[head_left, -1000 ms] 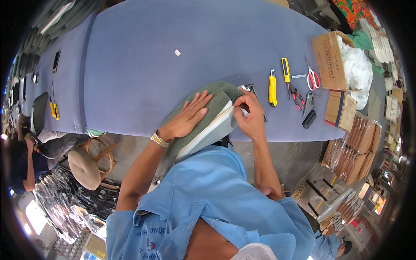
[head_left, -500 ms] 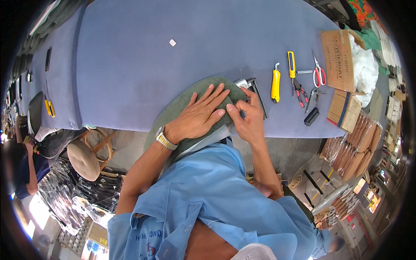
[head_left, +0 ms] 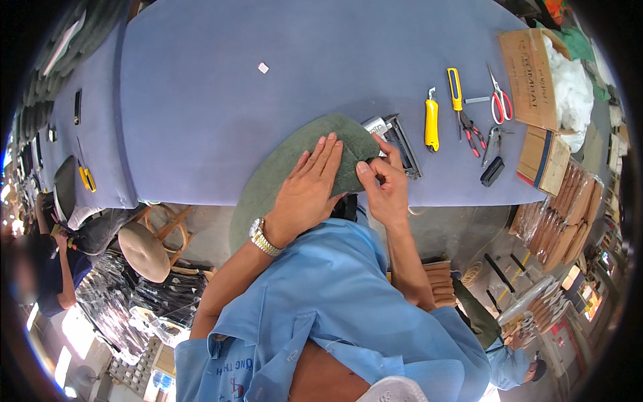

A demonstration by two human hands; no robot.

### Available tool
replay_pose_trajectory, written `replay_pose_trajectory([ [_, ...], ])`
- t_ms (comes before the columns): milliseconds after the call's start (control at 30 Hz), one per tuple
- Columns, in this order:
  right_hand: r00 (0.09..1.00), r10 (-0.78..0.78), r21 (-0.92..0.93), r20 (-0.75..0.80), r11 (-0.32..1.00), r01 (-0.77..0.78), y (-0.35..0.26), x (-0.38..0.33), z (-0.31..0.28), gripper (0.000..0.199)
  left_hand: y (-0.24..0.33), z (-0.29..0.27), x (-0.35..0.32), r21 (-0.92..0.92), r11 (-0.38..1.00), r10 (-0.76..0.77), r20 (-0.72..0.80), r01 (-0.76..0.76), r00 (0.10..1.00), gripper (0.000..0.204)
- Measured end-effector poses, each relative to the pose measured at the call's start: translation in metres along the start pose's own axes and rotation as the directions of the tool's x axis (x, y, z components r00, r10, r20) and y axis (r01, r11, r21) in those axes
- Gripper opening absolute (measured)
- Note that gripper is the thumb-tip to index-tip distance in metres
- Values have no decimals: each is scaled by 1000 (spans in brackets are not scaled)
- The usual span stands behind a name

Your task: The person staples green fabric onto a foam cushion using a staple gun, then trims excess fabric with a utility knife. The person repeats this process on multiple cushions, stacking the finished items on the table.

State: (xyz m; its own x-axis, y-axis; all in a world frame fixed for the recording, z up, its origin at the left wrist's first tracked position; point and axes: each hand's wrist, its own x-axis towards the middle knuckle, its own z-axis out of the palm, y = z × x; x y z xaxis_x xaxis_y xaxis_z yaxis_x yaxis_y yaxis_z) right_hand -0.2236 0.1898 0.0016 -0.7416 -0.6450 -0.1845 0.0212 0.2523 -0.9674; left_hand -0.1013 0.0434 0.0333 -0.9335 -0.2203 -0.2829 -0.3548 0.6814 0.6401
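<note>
While the left hand [head_left: 309, 191] lies flat with fingers spread on the green fabric-covered pad [head_left: 281, 171], right hand [head_left: 383, 189] fingers pinch its soft, pliable right edge, likely the best hold.

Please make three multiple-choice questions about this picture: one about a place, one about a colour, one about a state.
1. Where do the red-handled scissors lie?
A. beside the cardboard box
B. on the floor
C. under the green pad

2. What colour covers the table?
A. red
B. blue-violet
C. white

3. How does the left hand rest?
A. closed in a fist
B. lifted in the air
C. flat, open on the green pad

Answers:
1. A, they lie just left of the box.
2. B, the whole top is blue-violet.
3. C, its fingers lie spread on the pad.
</note>
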Motion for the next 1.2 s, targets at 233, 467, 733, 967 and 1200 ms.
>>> replay_pose_trajectory([
  [233, 1000, -14, 38, -23, 999, 15, 5, 6, 3, 28, -2, -11, 10, 16, 998, 55, 46, -56, 997, 91],
  [467, 998, 35, 121, -49, 992, -29, 11, 5, 8, 25, -4, -16, 18, 17, 997, 78, 88, -79, 993, 89],
  [733, 997, -7, 198, -80, 980, 22, 25, 10, 17, 24, -32, -24, 36, -433, 902, 68, 143, 1, 987, 70],
  [967, 999, 22, 299, -46, 954, -8, 45, 6, 20, 21, -33, -12, 52, -272, 962, 60, 167, -13, 984, 70],
  [1200, 996, -75, 408, -43, 909, 86, 55, 6, 22, 18, -20, -8, 47, -78, 990, 125, 115, -117, 985, 70],
])
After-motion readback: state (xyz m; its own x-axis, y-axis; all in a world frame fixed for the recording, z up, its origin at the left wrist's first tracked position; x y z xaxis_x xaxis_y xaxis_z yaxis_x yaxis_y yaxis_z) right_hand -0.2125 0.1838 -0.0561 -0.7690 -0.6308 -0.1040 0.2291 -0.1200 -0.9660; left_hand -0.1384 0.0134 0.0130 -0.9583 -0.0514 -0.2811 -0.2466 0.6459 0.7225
